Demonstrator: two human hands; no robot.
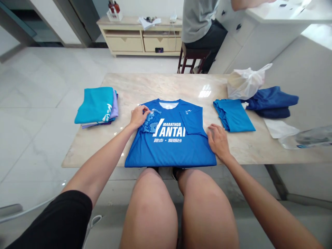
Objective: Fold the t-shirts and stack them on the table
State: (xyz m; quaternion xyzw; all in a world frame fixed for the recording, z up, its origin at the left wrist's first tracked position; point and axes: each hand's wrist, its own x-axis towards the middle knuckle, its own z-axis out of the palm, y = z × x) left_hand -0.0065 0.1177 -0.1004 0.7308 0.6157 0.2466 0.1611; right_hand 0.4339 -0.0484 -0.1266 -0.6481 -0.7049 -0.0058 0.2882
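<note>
A blue T-shirt (pixel 170 154) with white "MARATHON YANTAI" lettering lies front up on the table, its collar away from me. Both sleeves are folded inward over the chest, and the bottom is level with the table's near edge. My left hand (pixel 140 117) pinches the patterned left sleeve near the shoulder fold. Beside the shirt's right edge, my right hand (pixel 219 141) rests palm down with its fingers loosely apart, touching the fabric. Just beyond it lies a folded teal-blue garment (pixel 234 116).
A stack of folded shirts (pixel 97 105) sits at the table's left. At the right are a white plastic bag (pixel 246 83), dark blue clothing (pixel 275 102), paper (pixel 281 128) and a clear plastic bottle (pixel 308 137). A person (pixel 198 24) sits on a stool beyond the marble table (pixel 160 84).
</note>
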